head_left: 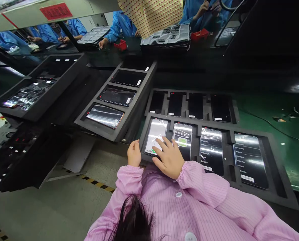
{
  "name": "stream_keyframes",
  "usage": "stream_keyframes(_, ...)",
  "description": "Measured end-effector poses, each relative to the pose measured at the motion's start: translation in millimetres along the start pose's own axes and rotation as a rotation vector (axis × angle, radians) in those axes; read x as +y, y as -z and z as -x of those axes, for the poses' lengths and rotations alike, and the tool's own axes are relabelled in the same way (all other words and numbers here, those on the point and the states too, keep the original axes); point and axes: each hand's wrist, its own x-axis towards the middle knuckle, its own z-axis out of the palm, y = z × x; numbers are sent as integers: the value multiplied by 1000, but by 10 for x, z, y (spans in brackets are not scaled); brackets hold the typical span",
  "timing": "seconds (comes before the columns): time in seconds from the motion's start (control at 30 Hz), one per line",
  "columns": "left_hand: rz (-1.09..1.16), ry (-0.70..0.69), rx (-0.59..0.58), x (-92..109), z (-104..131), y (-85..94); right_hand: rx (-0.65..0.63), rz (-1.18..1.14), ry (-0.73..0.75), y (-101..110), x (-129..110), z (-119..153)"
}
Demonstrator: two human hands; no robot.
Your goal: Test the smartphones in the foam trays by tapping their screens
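Observation:
My right hand [169, 158] is spread over the leftmost phone [157, 132] in the front foam tray [277, 167], fingertips at its lit white screen. Just left of that tray's corner is my left hand [134, 154], its fingers curled in; whether they grip the tray edge or anything else is hidden. Beside the first phone lies a second phone [186, 134] with a green patch on its screen. Farther right, a third phone [211, 147] and a fourth phone [250, 160] show dark screens with lines of text.
Behind the front tray, another tray [207, 115] holds dark phones. Stacked foam trays [136, 117] with phones stand to the left, and a deeper foam box [61, 83] is farther left. People in blue sleeves [121, 25] work across the bench near red bins [121, 45].

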Motion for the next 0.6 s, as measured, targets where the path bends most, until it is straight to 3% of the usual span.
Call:
stream_keyframes(0.13,21,-12,-24,-11,8,3,-11,74,25,-86,-51,-106)
stream_keyframes(0.37,-13,-1,-37,36,32,9,158,135,-98,-86,40,17)
stream_keyframes(0.6,-13,-5,-49,33,34,19,77,50,0,-135,-35,-104)
